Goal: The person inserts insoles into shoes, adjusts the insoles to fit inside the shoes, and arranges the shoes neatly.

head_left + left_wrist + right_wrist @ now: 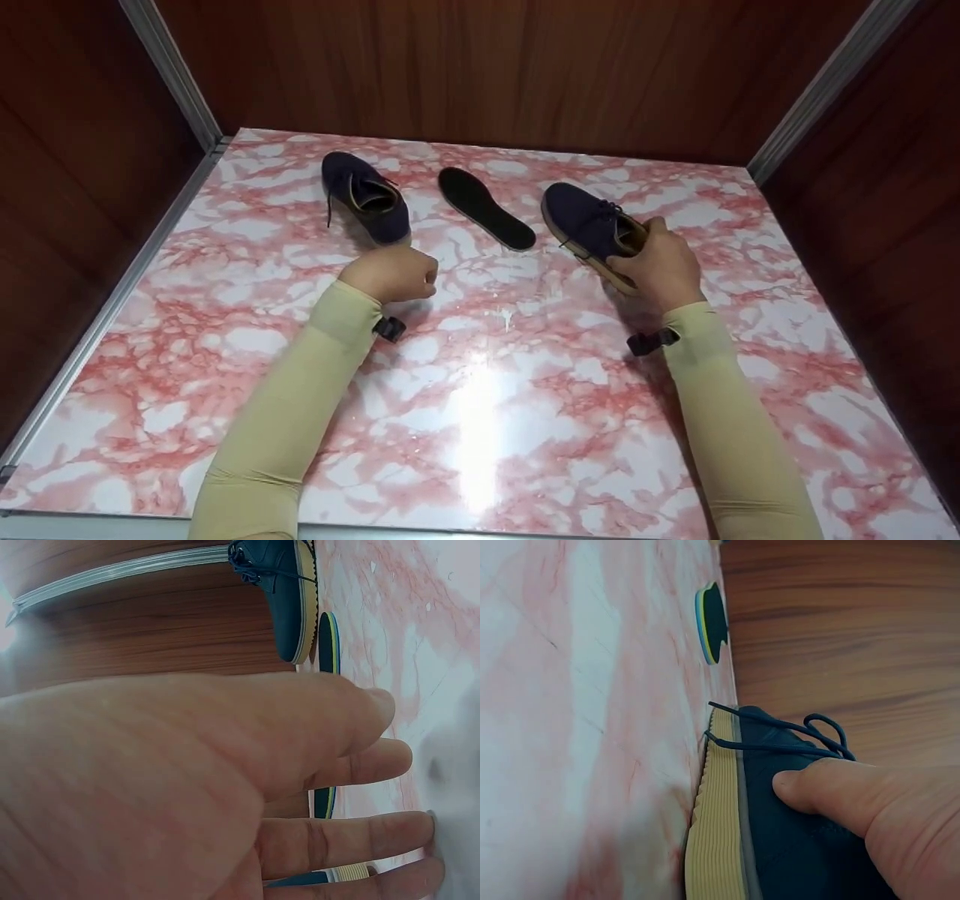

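My right hand point(664, 266) grips the heel end of a navy lace-up shoe point(581, 217) on the right, its thumb pressed along the side above the tan sole, as the right wrist view shows; its other fingers are mostly hidden. Near the heel of a second navy shoe point(386, 225), my left hand point(394, 274) is low over the table and holds nothing. Its fingers point(352, 840) extend loosely downward in the left wrist view. Between the shoes lies a black-topped insole point(487, 210), whose edge shows blue and yellow layers in the right wrist view.
The shoes and insole lie on a red-and-white marbled table point(480, 337). Brown wood-look panels point(480, 75) close off the back and both sides, with metal strips at the corners. A bright glare streaks the table's front middle.
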Tool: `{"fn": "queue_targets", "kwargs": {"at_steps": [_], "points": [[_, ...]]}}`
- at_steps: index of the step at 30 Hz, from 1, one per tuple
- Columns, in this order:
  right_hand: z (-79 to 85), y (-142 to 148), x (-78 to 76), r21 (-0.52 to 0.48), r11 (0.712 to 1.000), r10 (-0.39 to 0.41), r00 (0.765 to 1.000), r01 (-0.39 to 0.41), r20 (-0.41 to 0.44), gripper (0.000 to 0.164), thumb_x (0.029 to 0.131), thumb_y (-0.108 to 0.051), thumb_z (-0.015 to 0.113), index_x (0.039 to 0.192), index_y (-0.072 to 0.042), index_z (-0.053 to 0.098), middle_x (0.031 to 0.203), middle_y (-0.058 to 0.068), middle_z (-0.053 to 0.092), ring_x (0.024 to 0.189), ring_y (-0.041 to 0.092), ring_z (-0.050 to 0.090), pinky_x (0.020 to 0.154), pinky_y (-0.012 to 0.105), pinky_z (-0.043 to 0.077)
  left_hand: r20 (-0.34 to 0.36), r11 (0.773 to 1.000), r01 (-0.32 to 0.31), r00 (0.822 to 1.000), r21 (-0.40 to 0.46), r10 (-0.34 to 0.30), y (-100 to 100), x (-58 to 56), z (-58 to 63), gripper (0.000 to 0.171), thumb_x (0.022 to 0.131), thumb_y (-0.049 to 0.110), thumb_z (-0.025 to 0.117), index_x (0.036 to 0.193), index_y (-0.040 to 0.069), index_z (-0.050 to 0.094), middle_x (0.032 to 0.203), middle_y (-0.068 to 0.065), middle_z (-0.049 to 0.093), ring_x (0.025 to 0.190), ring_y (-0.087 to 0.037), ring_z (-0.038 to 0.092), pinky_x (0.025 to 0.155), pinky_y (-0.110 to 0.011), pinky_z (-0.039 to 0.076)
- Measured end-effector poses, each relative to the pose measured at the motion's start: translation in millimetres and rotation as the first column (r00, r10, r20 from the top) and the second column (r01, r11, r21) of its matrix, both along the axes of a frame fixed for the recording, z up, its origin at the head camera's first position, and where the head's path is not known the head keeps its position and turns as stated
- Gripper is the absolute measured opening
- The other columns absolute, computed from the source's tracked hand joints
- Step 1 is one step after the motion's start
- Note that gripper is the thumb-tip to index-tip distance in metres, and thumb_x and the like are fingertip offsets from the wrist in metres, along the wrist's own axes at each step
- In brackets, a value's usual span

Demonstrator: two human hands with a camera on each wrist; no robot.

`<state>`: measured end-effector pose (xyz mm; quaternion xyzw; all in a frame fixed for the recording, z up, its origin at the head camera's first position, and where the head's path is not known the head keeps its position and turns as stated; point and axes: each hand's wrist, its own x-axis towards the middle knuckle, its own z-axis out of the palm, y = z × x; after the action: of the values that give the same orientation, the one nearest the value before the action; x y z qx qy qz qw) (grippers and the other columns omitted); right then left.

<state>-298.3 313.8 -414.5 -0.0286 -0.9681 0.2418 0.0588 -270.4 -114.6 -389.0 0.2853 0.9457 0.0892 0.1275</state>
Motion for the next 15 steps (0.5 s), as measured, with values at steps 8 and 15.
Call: {"fn": "queue_targets", "kwargs": {"at_steps": [8,15], "points": [[-3.0,-2,-2.2,0.029,1.000,0.002,1.000,-0.001,-0.012,0.078,0.088,-0.044,0.087,0.146,-0.005,0.051,0.133,0.027,0.070,0.118,0.044,0.068,0.100,0.063,0.054,0.003,1.000,-0.010,1.000,0.005,0.010,-1,-0.4,-3.1,0.025,0.103,0.022,0.064,0.117,0.009,0.079,0.120,-0.011,0.082,0.100,-0.028,0.075,0.094,-0.049,0.060],[-1.1,-10,-0.5,0.016,0.999,0.048,0.999,-0.048,0.010,0.081,0.087,-0.046,0.089,0.150,-0.009,0.052,0.137,0.025,0.069,0.119,0.044,0.068,0.101,0.063,0.054,0.012,1.000,-0.008,1.000,-0.008,0.008,-1,-2.6,-1.5,0.026,0.103,0.023,0.064,0.119,0.009,0.079,0.121,-0.011,0.081,0.105,-0.029,0.076,0.096,-0.050,0.060]]}}
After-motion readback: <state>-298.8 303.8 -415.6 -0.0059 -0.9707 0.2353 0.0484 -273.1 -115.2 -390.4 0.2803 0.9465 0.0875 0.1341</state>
